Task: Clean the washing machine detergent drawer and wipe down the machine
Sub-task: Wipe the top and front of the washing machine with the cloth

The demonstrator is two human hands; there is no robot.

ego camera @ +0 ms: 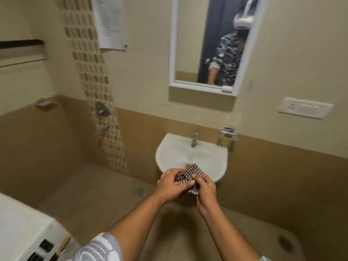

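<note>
Checked cloth (190,176) bunched between our hands, lower centre of frame, over front rim of basin (216,159). Left hand (172,182) fingers curled round it; right hand (206,187) fingers pinching its folds. We judge it light, soft, limp: grip bunched, both ends, for wringing. Washing machine (20,228) lower left.

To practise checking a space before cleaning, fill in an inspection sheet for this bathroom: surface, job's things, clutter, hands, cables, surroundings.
Surface: white sink, basin bare apart from its drain.
Job's things: checked cloth bunched over the sink's front rim; washing machine at lower left, blurred.
Clutter: nothing seen.
Hands: left hand and right hand both grip the cloth.
Cables: nothing seen.
Surroundings: mirror above the sink, socket panel to its right, paper notice on the wall.
</note>
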